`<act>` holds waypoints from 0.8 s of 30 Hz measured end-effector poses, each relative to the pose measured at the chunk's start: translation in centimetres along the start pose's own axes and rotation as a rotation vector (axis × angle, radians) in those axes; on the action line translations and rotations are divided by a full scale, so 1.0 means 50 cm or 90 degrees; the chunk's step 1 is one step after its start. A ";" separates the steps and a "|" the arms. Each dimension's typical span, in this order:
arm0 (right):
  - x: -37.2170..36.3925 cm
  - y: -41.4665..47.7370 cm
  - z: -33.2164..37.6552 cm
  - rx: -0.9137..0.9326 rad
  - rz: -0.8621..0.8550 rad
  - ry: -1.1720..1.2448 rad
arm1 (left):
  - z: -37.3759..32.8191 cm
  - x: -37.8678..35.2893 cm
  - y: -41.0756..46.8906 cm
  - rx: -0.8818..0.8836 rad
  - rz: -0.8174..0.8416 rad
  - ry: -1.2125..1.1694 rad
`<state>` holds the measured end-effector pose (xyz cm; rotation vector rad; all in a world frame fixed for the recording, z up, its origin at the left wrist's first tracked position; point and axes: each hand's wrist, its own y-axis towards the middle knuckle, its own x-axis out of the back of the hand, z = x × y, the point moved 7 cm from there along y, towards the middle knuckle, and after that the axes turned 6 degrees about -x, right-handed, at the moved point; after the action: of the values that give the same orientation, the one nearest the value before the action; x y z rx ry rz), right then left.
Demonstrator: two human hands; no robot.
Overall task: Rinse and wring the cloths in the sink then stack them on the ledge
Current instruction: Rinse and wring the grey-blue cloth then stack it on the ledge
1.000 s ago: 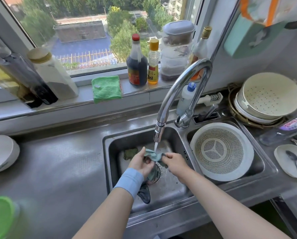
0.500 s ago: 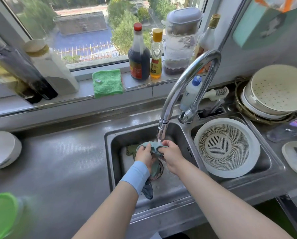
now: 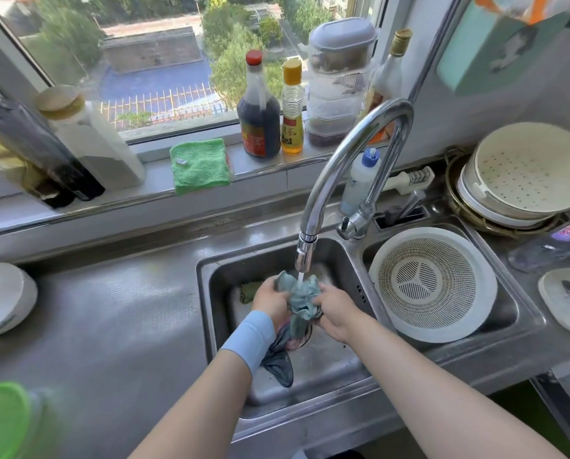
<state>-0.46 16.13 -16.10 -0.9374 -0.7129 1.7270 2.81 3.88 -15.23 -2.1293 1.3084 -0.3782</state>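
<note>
Left grip (image 3: 272, 301) and right grip (image 3: 335, 309) hold the blue cloth (image 3: 301, 298) under the tap (image 3: 326, 180). A green cloth (image 3: 200, 165) lies on the ledge (image 3: 157, 190).

The clear bottle (image 3: 542, 250) lying at the right edge carries a label with red cursive lettering that seems to begin "Ca"; the rest is too blurred to read. The labels on the dark sauce bottle (image 3: 258, 127), the yellow-capped bottle (image 3: 291, 124) and the blue-capped squeeze bottle (image 3: 359, 183) bear print too small to make out.

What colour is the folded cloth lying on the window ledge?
The folded cloth is bright green; the head view, the only one, shows it clearly.
</note>
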 end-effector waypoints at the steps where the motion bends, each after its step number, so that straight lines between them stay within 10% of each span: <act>1: 0.000 0.003 0.016 0.035 -0.023 0.016 | -0.001 0.005 0.002 -0.020 -0.002 0.059; 4: -0.019 0.008 0.031 0.073 -0.031 0.038 | -0.006 0.028 0.002 -0.041 -0.037 0.190; 12: -0.053 -0.015 0.100 0.199 -0.009 -0.334 | -0.017 -0.012 -0.029 0.090 0.135 -0.135; 24: -0.025 -0.031 0.122 0.279 -0.080 -0.563 | -0.106 0.000 -0.024 0.036 0.174 0.065</act>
<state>-4.63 15.23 -11.33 0.2124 -0.8584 2.0471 0.86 2.46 -10.36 -1.8732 1.6037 -0.4067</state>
